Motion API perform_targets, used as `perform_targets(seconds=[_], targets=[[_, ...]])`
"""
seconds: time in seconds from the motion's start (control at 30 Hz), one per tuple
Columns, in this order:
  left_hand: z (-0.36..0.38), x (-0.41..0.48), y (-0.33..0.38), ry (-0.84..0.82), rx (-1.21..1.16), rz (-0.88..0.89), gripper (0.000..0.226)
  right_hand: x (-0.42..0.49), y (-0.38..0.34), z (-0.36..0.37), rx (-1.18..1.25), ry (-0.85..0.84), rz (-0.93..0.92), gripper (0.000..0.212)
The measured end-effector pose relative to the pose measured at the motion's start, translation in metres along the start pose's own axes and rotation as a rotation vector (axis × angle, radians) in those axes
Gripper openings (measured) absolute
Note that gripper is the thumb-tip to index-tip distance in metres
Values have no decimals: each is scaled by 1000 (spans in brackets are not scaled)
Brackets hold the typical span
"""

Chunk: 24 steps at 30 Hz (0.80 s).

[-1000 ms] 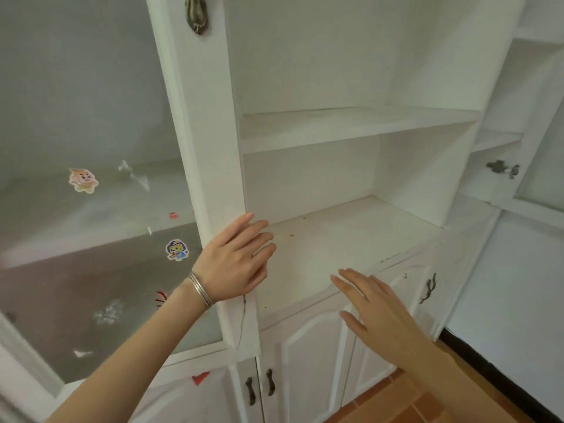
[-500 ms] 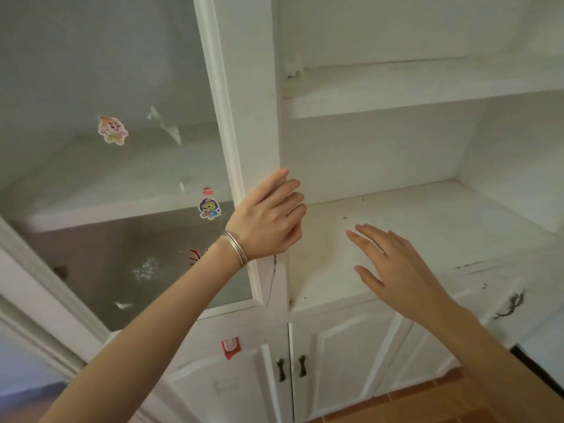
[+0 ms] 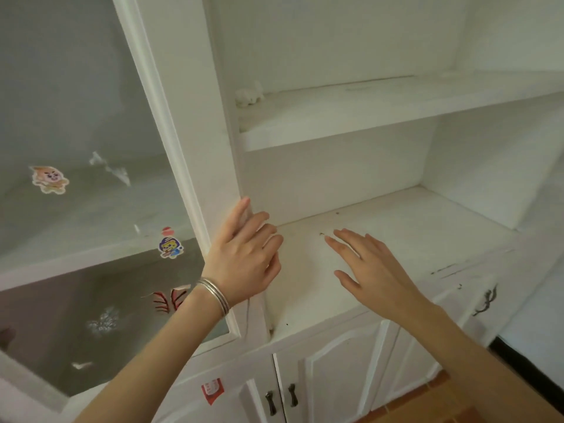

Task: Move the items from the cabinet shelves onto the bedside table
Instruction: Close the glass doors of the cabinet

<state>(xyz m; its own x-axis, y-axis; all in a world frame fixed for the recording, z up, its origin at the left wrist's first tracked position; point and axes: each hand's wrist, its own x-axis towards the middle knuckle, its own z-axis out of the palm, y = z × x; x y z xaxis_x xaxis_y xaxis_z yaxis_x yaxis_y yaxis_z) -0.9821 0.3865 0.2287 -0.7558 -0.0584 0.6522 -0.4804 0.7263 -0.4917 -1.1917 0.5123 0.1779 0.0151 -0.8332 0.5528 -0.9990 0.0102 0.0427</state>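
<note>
White painted wood fills the head view, the only one there is: the cabinet [image 3: 335, 41] stands open on the right, with an upper shelf [image 3: 381, 117] and a lower shelf [image 3: 421, 227] both bare across most of their boards. One small white item [image 3: 249, 93] sits in the back left corner of the upper shelf; it is pale against pale paint, so it may be a little figurine or only a crumpled scrap. The left hand [image 3: 244, 254], with silver bangles [image 3: 213, 296] at the wrist, lies with nearly straight fingers against the edge of the glass door [image 3: 91, 117], which carries cartoon stickers [image 3: 48, 179]; it grasps nothing. The right hand [image 3: 375, 270] hovers over the lower shelf, fingers spread and relaxed, empty too. Below are the lower cupboard doors [image 3: 335, 361], closed. The bedside table is not in view. The step in hand looks like a check of the shelves for what is left. If the white item counts, the next move calls for the right hand to rise to the upper shelf, reach into the corner and pinch it gently, then carry it to the table.
</note>
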Motion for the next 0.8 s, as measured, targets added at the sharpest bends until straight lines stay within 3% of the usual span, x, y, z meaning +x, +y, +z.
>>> perform_targets(seconds=[0.3,0.53,0.8], targets=[[38,47,101,-238,-507,-60,45,-85,42,-49,-201,-91,275,59],[24,109,203,-184,-649,159,51,-186,78,-123,-357,-155,540,62],[-6,170,320,-156,-713,301,53,-289,135,-178,-433,-174,668,60]])
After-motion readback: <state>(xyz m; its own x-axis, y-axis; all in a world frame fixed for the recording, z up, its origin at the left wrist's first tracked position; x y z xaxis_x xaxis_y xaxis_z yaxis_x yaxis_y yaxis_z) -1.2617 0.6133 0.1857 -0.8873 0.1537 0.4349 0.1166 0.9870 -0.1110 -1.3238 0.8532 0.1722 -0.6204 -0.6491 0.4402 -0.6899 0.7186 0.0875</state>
